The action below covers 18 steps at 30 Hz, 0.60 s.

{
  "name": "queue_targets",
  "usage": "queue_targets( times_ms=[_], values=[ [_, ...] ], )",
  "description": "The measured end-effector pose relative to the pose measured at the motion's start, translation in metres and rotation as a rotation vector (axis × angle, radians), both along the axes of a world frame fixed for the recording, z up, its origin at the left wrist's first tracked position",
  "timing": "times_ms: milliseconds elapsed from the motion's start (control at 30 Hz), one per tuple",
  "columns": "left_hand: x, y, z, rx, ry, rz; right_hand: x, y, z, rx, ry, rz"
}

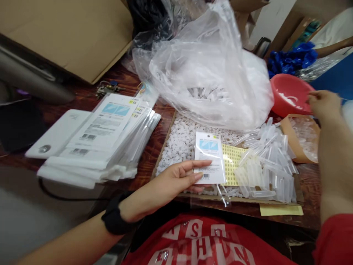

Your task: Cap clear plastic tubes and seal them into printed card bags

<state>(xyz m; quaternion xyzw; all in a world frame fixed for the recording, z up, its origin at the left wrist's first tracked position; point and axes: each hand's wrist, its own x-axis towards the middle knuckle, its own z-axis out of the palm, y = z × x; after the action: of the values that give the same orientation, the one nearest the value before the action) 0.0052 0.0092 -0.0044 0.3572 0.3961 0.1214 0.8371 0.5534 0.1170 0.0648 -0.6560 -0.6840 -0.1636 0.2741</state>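
Note:
My left hand (pixel 184 176) grips a small clear plastic packet with a white printed card (pixel 210 158), thumb over its lower left side. Blue pictures and black text show on the card. Thin white pieces (pixel 223 195) hang at the packet's lower end. At the right rim of a red bowl (pixel 286 86) is my right hand (pixel 325 105), its fingers drawn together. Whatever they may hold is too small to make out. White pieces (pixel 292 101) lie inside the bowl. Just below it stands a tan container (pixel 293 145) of clear parts.
A cardboard tray holds small white pieces (pixel 176 143), clear tubes (pixel 273 165) and a yellow sticker sheet (pixel 231 158). Behind sits a large clear plastic bag (pixel 204 70). Stacked carded packets (pixel 104 125), a white flat device (pixel 55 136) and keys (pixel 107 88) lie to the left.

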Motion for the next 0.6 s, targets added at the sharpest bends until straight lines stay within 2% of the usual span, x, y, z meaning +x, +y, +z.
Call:
queue_targets(
  times_ms=[100,200,267,300,333,367,433,500,600],
  values=[
    [0.002,0.001,0.007,0.013,-0.053,0.044,-0.011,-0.023,0.001,-0.023,-0.018,-0.113],
    [0.004,0.0,0.01,0.01,-0.103,0.084,-0.053,-0.062,-0.001,-0.089,-0.042,-0.092],
    [0.005,-0.002,0.013,0.003,-0.132,0.096,-0.1,-0.093,-0.007,-0.152,-0.103,0.055],
    [0.005,-0.004,0.014,-0.004,-0.146,0.098,-0.127,-0.11,-0.013,-0.111,-0.144,0.189],
    [0.005,-0.006,0.015,-0.012,-0.16,0.098,-0.154,-0.127,-0.019,-0.178,-0.163,0.323],
    [0.006,-0.007,0.016,-0.02,-0.174,0.097,-0.18,-0.143,-0.026,-0.153,-0.175,0.442],
    [0.007,-0.011,0.017,-0.037,-0.197,0.089,-0.223,-0.173,-0.039,-0.201,-0.223,0.578],
    [0.007,-0.014,0.016,-0.053,-0.212,0.072,-0.252,-0.195,-0.047,-0.147,-0.288,0.671],
    [0.007,-0.018,0.011,-0.079,-0.23,0.048,-0.269,-0.212,-0.049,-0.009,-0.284,0.708]
  ],
)
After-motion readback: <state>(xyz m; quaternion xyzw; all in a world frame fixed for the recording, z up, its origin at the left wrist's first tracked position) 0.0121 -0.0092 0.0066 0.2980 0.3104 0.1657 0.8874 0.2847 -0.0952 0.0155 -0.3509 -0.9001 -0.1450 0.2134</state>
